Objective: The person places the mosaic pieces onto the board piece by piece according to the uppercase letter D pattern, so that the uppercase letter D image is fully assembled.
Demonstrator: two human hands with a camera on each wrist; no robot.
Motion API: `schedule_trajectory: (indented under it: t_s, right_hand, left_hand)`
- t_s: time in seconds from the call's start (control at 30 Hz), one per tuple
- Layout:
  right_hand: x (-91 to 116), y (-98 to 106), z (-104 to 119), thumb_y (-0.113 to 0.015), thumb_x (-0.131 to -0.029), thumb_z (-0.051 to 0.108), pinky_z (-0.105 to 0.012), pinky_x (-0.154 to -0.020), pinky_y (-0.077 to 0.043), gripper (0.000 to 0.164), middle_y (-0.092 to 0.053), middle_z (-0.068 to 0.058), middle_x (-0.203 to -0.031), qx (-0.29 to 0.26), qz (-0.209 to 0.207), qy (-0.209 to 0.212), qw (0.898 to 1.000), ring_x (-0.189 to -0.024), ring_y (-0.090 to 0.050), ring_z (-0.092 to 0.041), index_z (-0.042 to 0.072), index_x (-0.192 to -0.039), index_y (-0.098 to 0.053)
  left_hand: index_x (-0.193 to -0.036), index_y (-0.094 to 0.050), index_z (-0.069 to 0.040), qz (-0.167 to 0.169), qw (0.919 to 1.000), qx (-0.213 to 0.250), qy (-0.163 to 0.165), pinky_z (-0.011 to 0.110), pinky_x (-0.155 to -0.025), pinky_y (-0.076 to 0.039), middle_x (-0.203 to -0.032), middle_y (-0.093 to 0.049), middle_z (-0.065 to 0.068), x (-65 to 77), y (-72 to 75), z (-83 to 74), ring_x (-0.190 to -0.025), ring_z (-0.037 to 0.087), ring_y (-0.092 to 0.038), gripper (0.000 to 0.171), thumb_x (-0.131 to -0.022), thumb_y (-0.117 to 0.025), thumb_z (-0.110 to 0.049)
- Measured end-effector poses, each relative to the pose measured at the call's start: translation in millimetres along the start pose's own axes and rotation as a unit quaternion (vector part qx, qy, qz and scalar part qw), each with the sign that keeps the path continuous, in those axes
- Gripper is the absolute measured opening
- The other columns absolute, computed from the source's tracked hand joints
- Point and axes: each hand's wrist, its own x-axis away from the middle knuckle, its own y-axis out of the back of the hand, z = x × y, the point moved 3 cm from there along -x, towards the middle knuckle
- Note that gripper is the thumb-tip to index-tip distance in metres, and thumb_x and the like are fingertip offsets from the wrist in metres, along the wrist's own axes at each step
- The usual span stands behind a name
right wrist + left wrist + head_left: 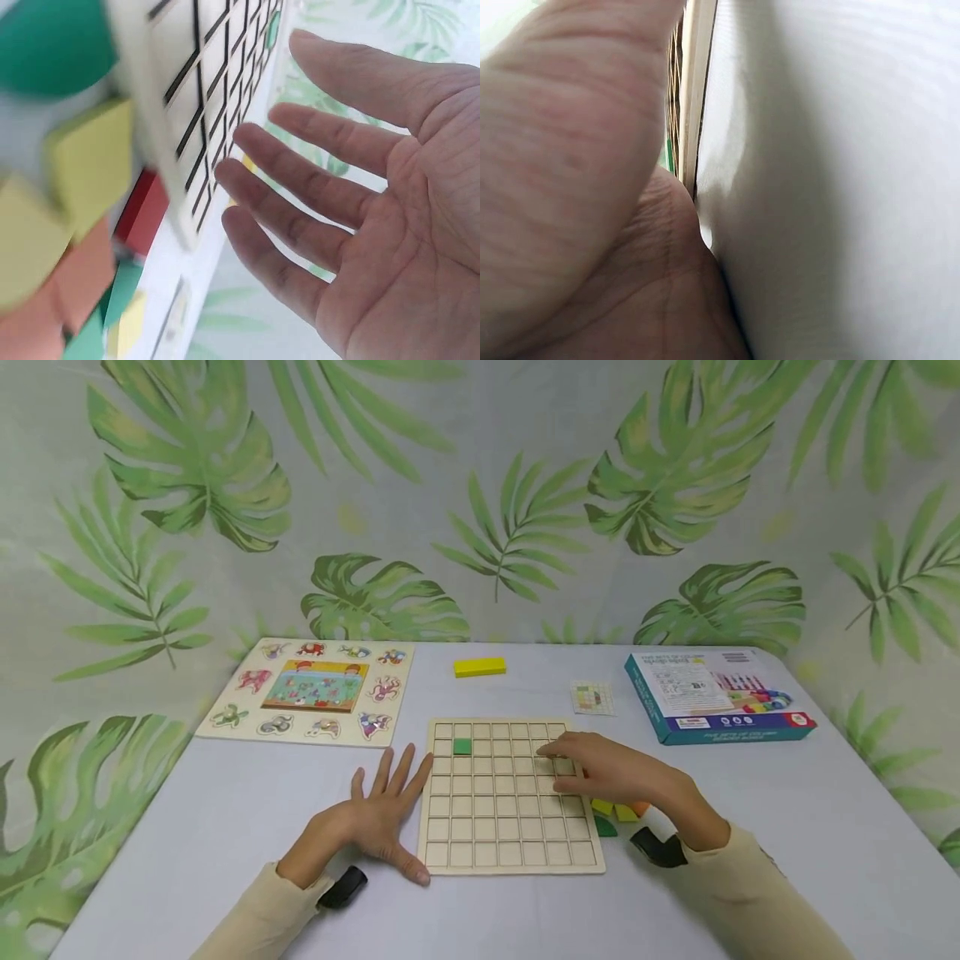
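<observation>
A light wooden grid board (483,831) lies flat in front of me, with one green square tile (462,747) in a cell near its upper left. My left hand (382,814) is spread along the board's left edge, fingers straight, thumb by the lower left corner. Over the upper right cells hovers my right hand (600,764); its palm and fingers (300,187) show relaxed and apart in the right wrist view, with nothing between them. Beside the board's right edge lie loose coloured pieces, among them a yellow piece (94,161) and a red piece (142,214), partly hidden under the right forearm.
A wooden sea-animal puzzle board (352,740) lies at the back left. Behind the grid board is a yellow block (480,667). A small pattern card (593,698) and a teal-sided box (720,697) lie at the back right. A leaf-print cloth (525,527) hangs behind the table.
</observation>
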Motion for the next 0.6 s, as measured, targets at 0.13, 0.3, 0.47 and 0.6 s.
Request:
schedule_trajectory:
  t_s: [0.13, 0.3, 0.47, 0.6]
  right_hand:
    - [16, 4, -14, -0.069, -0.095, 0.029, -0.050, -0.100, -0.050, 0.049, -0.062, -0.008, -0.131, -0.005, 0.003, -0.018, 1.000, -0.118, -0.058, -0.029, 0.009, -0.139, -0.058]
    - [26, 12, -35, -0.071, -0.094, 0.026, -0.047, -0.094, -0.053, 0.048, -0.066, -0.006, -0.123, -0.020, -0.002, -0.048, 0.999, -0.112, -0.061, -0.026, 0.009, -0.137, -0.059]
    - [29, 23, -50, -0.074, -0.092, 0.024, -0.045, -0.089, -0.055, 0.043, -0.068, -0.004, -0.116, -0.023, -0.007, -0.043, 0.999, -0.105, -0.062, -0.024, 0.008, -0.130, -0.063]
    - [30, 25, -60, -0.077, -0.089, 0.026, -0.036, -0.085, -0.054, 0.034, -0.069, -0.001, -0.107, -0.033, 0.001, -0.048, 0.998, -0.097, -0.062, -0.017, 0.011, -0.120, -0.069]
  left_hand:
    - [-0.161, 0.009, -0.018, -0.001, 1.0000, 0.003, -0.008, 0.077, -0.108, 0.012, -0.166, 0.021, 0.018, -0.5, -1.2, -0.7, -0.149, 0.045, 0.025, 0.157, -0.049, -0.081, -0.081]
    - [-0.161, 0.009, -0.015, 0.004, 1.0000, -0.002, -0.004, 0.079, -0.108, 0.011, -0.165, 0.020, 0.021, 0.6, 1.5, -3.9, -0.148, 0.047, 0.025, 0.156, -0.052, -0.084, -0.076]
    - [-0.161, 0.009, -0.014, 0.004, 1.0000, -0.007, 0.001, 0.078, -0.108, 0.010, -0.165, 0.021, 0.020, 0.8, 5.9, -5.0, -0.148, 0.047, 0.026, 0.153, -0.056, -0.086, -0.070]
    - [-0.161, 0.009, -0.014, 0.009, 0.9999, -0.002, -0.003, 0.079, -0.108, 0.010, -0.165, 0.021, 0.021, 0.7, 6.0, -2.9, -0.148, 0.047, 0.027, 0.150, -0.059, -0.086, -0.068]
